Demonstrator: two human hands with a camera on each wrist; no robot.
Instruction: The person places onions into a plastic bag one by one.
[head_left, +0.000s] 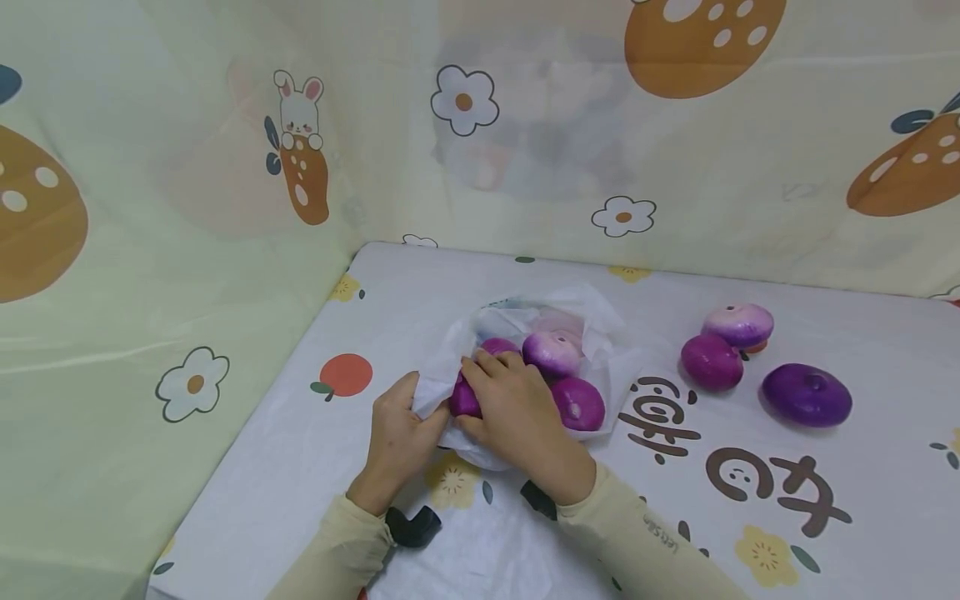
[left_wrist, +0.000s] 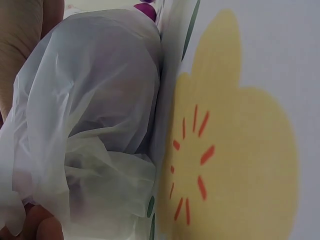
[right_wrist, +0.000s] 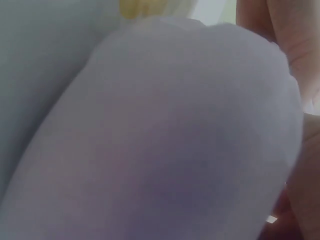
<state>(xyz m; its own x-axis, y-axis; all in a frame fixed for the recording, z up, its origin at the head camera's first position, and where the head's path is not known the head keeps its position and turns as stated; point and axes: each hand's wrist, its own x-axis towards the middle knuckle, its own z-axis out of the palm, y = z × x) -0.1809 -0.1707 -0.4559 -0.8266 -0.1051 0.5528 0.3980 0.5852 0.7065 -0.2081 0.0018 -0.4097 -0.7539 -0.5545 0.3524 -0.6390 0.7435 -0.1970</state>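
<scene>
A white plastic bag point(head_left: 618, 337) lies with its mouth open on the table and holds several purple onions. My left hand point(head_left: 393, 437) pinches the bag's left rim between thumb and fingers; in the left wrist view its fingertips point(left_wrist: 42, 227) show at the bag's lower edge. My right hand point(head_left: 517, 408) reaches into the mouth, its fingers curled over a purple onion point(head_left: 465, 400) at the left side. Beside that hand in the bag are a pale-topped onion point(head_left: 551, 354) and a magenta onion point(head_left: 577, 404). The bag's side point(right_wrist: 175, 125) fills most of the right wrist view.
To the right of the bag, a pale purple onion point(head_left: 738, 325), a magenta onion point(head_left: 712, 362) and a dark, flatter onion point(head_left: 806, 396) sit on the printed white tablecloth point(head_left: 885, 500). Patterned curtains point(head_left: 540, 167) stand behind and at the left.
</scene>
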